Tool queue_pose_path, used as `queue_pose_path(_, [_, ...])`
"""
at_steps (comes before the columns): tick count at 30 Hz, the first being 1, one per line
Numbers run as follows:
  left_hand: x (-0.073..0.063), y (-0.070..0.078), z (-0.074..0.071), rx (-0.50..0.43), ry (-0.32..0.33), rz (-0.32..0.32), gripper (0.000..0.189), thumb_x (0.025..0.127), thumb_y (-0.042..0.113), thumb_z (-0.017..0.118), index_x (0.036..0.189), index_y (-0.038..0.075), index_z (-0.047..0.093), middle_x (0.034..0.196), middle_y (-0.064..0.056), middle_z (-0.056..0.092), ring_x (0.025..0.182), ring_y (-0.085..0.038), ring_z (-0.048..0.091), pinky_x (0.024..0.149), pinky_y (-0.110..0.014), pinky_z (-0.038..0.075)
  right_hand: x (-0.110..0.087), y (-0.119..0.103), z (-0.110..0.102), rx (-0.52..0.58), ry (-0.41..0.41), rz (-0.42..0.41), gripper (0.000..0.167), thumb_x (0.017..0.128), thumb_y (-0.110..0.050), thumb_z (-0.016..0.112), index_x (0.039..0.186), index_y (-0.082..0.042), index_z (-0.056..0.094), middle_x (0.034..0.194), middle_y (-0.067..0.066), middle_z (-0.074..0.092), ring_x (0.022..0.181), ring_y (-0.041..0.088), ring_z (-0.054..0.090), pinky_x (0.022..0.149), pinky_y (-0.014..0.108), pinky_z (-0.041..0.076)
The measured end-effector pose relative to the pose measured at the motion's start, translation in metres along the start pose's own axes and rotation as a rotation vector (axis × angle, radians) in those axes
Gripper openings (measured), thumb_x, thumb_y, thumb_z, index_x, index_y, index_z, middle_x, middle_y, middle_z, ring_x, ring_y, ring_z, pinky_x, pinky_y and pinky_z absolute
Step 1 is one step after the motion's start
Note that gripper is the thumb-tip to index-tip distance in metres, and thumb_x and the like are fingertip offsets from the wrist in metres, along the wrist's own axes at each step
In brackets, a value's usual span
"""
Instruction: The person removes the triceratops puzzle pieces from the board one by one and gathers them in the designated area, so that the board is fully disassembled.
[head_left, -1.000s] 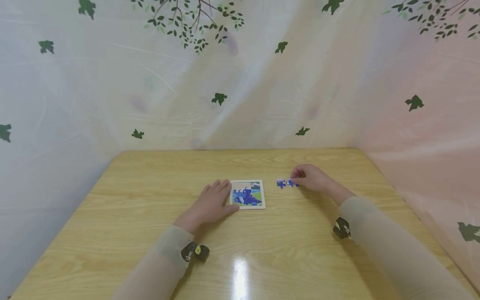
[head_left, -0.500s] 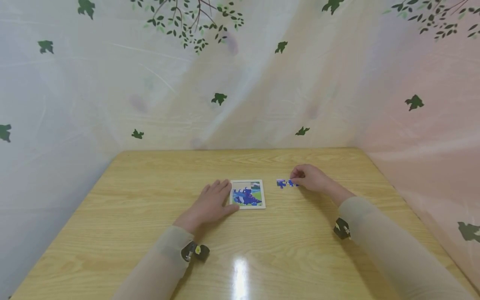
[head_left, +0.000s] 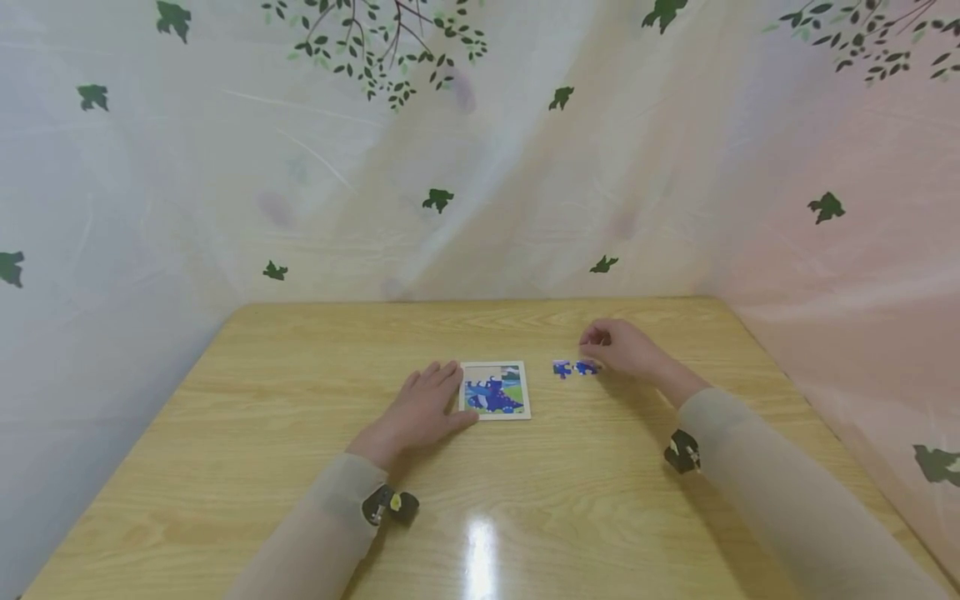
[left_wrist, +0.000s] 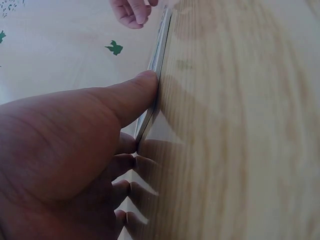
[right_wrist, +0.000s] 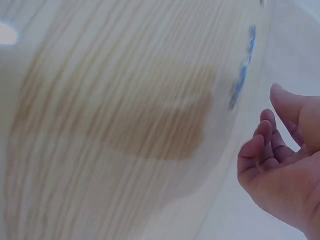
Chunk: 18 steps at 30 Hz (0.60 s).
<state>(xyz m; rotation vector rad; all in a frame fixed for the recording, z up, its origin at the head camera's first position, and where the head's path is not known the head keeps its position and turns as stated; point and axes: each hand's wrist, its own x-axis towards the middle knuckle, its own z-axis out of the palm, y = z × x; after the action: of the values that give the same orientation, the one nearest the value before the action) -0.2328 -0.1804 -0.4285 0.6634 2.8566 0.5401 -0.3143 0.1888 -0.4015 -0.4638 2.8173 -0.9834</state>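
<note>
A square jigsaw puzzle tray (head_left: 528,396) with a pale rim and a blue dinosaur picture lies flat on the table. Its upper left part shows bare tan backing. My left hand (head_left: 423,408) rests along the tray's left side, fingers extended and thumb at the near corner; the left wrist view has the thumb (left_wrist: 137,92) against the thin edge. To the right lie two jigsaw pieces, a left one (head_left: 562,368) and a right one (head_left: 585,367), close together. My right hand (head_left: 624,347) hovers just over the right piece, fingers loosely bent, thumb apart and nothing between them.
The wooden table (head_left: 300,350) meets a pale curtain (head_left: 337,208) with leaf prints at the back and on both sides. Dark wrist cameras sit on the left cuff (head_left: 390,504) and the right cuff (head_left: 682,452).
My right hand has let go of the right jigsaw piece and risen slightly, so more of that piece shows. The left hand and the tray have stayed in place.
</note>
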Motion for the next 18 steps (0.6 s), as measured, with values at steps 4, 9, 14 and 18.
queue_pose_path(4, [-0.001, 0.0, -0.001, 0.003, -0.002, -0.003, 0.087, 0.11, 0.053, 0.063, 0.171, -0.002, 0.033, 0.18, -0.021, 0.024, 0.167, -0.045, 0.015, 0.135, -0.063, 0.008, 0.003, -0.016, 0.004, 0.0, 0.031, -0.05, 0.015, 0.11, -0.014, 0.069, 0.119, -0.003, 0.075, 0.105, 0.01, 0.069, 0.094, 0.025, 0.059, 0.08, 0.039, 0.051])
queue_pose_path(9, [0.0, -0.002, 0.0, 0.006, -0.007, -0.011, 0.088, 0.11, 0.054, 0.062, 0.171, -0.001, 0.033, 0.181, -0.02, 0.023, 0.168, -0.044, 0.015, 0.135, -0.062, 0.007, 0.01, -0.037, 0.015, 0.002, 0.01, -0.126, 0.02, 0.109, -0.011, 0.071, 0.125, 0.0, 0.076, 0.11, 0.011, 0.07, 0.101, 0.027, 0.061, 0.087, 0.042, 0.052])
queue_pose_path(14, [0.003, -0.003, 0.003, 0.011, -0.008, -0.012, 0.088, 0.11, 0.056, 0.062, 0.172, 0.001, 0.032, 0.181, -0.018, 0.022, 0.168, -0.043, 0.014, 0.135, -0.062, 0.006, 0.013, -0.054, 0.027, 0.006, -0.029, -0.191, 0.021, 0.107, -0.009, 0.073, 0.126, 0.0, 0.077, 0.113, 0.011, 0.071, 0.103, 0.028, 0.062, 0.09, 0.043, 0.053])
queue_pose_path(18, [0.004, -0.003, 0.004, 0.014, -0.004, -0.012, 0.088, 0.109, 0.056, 0.061, 0.172, 0.001, 0.033, 0.181, -0.018, 0.024, 0.168, -0.043, 0.015, 0.135, -0.062, 0.007, 0.015, -0.067, 0.037, 0.005, -0.042, -0.212, 0.02, 0.106, -0.009, 0.075, 0.124, -0.002, 0.079, 0.113, 0.009, 0.071, 0.103, 0.027, 0.061, 0.09, 0.043, 0.054])
